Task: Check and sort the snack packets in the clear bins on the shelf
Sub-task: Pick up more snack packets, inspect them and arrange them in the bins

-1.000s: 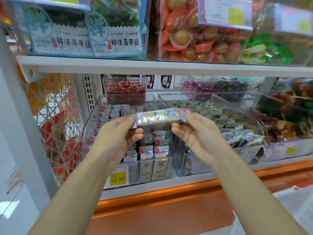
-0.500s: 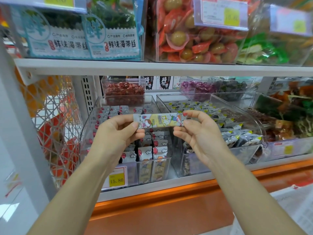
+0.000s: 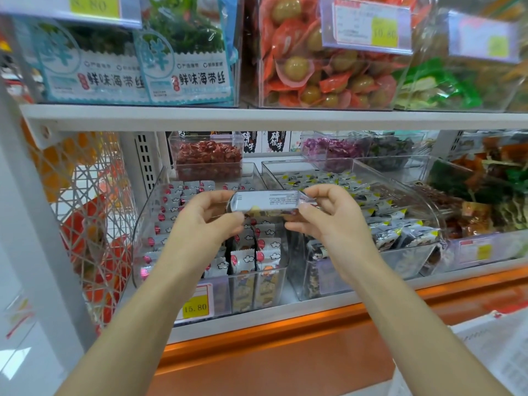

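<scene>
Mid-check: your left hand (image 3: 205, 221) and right hand (image 3: 331, 218) have fingers pinched on the ends of one snack packet (image 3: 268, 202), text side up, held before the clear bins (image 3: 294, 166) on the shelf (image 3: 257, 324). Sorting it remains.

The grey print on the back of the snack packet (image 3: 268, 200) was too small to read, and both its ends lay hidden under the fingers of the left hand (image 3: 205, 217) and the right hand (image 3: 331, 218). The left forearm covered part of the yellow price label (image 3: 197, 305) (only "15.80" showed) on the left clear bin (image 3: 143, 224). The fine print on the upper price tag (image 3: 367, 27) was blurred, and another tag (image 3: 94, 5) was cut by the top edge. The printed sheets (image 3: 491, 352) at lower right ran off the frame, their text unreadable.
</scene>
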Action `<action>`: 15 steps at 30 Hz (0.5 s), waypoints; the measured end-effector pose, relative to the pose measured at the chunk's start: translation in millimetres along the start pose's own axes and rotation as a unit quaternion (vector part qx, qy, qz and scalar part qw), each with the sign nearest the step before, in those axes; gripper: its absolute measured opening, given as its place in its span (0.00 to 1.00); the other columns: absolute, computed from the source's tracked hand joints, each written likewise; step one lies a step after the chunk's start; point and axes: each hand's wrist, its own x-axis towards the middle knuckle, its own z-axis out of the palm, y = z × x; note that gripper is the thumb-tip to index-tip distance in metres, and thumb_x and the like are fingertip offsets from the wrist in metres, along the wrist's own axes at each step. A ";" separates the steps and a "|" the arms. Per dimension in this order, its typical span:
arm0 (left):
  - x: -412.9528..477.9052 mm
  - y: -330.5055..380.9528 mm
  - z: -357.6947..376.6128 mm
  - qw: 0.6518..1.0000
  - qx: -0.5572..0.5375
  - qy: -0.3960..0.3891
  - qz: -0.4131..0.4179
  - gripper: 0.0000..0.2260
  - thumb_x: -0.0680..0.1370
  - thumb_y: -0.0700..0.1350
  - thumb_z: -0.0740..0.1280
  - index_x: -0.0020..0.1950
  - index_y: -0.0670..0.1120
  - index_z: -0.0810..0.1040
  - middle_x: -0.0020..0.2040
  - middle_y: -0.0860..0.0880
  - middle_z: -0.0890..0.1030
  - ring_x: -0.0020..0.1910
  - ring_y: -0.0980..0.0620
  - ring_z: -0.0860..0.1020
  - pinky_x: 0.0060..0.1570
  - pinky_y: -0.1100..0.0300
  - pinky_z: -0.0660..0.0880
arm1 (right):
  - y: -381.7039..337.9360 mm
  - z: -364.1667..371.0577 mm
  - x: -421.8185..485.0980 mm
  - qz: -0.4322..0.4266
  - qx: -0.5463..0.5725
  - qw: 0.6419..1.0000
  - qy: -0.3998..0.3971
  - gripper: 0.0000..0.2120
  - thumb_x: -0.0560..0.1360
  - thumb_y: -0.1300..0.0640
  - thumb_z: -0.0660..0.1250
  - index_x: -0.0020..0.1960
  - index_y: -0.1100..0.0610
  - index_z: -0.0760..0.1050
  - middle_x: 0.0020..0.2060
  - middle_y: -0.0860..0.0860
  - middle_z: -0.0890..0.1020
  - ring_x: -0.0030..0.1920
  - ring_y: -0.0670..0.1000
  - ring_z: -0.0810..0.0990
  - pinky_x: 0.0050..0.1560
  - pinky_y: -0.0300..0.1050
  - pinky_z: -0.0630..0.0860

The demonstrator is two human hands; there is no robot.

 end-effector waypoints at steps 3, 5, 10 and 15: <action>-0.7 -0.7 0.2 1.000 0.025 0.006 0.010 0.11 0.77 0.42 0.66 0.57 0.53 0.76 0.50 0.53 0.82 0.46 0.57 0.82 0.52 0.58 0.77 | -1.1 2.3 -1.3 -0.013 -0.010 1.000 -0.027 0.13 0.77 0.71 0.59 0.50 0.54 0.73 0.52 0.53 0.78 0.44 0.46 0.84 0.41 0.41 0.81; -0.8 -1.0 -1.4 0.999 0.045 0.003 0.013 0.13 0.77 0.41 0.66 0.60 0.53 0.76 0.52 0.52 0.82 0.48 0.56 0.82 0.55 0.56 0.76 | -1.6 2.4 -1.2 -0.005 -0.014 0.999 -0.034 0.14 0.77 0.71 0.58 0.52 0.54 0.75 0.53 0.54 0.78 0.45 0.47 0.83 0.41 0.41 0.81; -2.9 2.7 -2.0 0.997 0.074 -0.017 0.035 0.15 0.76 0.41 0.68 0.54 0.61 0.76 0.52 0.59 0.81 0.51 0.59 0.80 0.51 0.65 0.74 | -3.0 1.4 -3.0 -0.020 -0.025 0.999 -0.022 0.08 0.77 0.63 0.63 0.50 0.54 0.80 0.48 0.53 0.81 0.47 0.47 0.82 0.39 0.40 0.81; -4.5 4.9 -2.1 0.995 0.072 -0.041 0.047 0.16 0.75 0.40 0.69 0.55 0.60 0.77 0.47 0.61 0.83 0.46 0.64 0.80 0.39 0.75 0.73 | -5.1 -2.5 -2.2 -0.040 -0.070 0.997 0.001 0.10 0.76 0.63 0.65 0.42 0.51 0.82 0.43 0.51 0.83 0.43 0.48 0.83 0.37 0.40 0.81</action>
